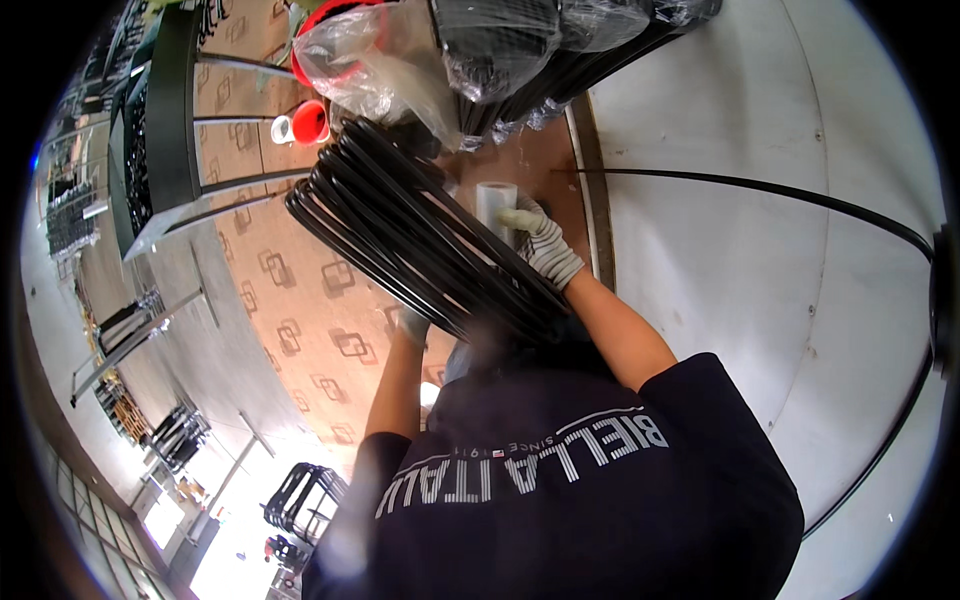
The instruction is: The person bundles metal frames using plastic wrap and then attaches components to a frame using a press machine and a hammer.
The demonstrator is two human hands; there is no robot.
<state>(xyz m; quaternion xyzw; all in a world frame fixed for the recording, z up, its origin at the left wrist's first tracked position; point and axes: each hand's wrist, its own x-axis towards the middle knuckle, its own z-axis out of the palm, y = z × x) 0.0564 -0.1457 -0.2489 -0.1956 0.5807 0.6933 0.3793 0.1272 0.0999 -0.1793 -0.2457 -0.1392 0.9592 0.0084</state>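
Observation:
A thick bundle of bent black tubes (400, 220) slants across the middle in front of my body, its rounded ends at the upper left. My right hand (545, 245), in a pale knitted glove, is closed on a roll of clear plastic film (495, 203) at the bundle's right side. My left hand (412, 325), also gloved, is against the lower left side of the bundle. Its fingers are hidden behind the tubes.
Film-wrapped black bundles (500, 50) lie beyond, beside crumpled clear plastic (370, 60). A red cup (311, 121) stands near a dark rack (165, 120) at left. A white wall (720, 260) rises on the right, with a black cable (780, 188) before it.

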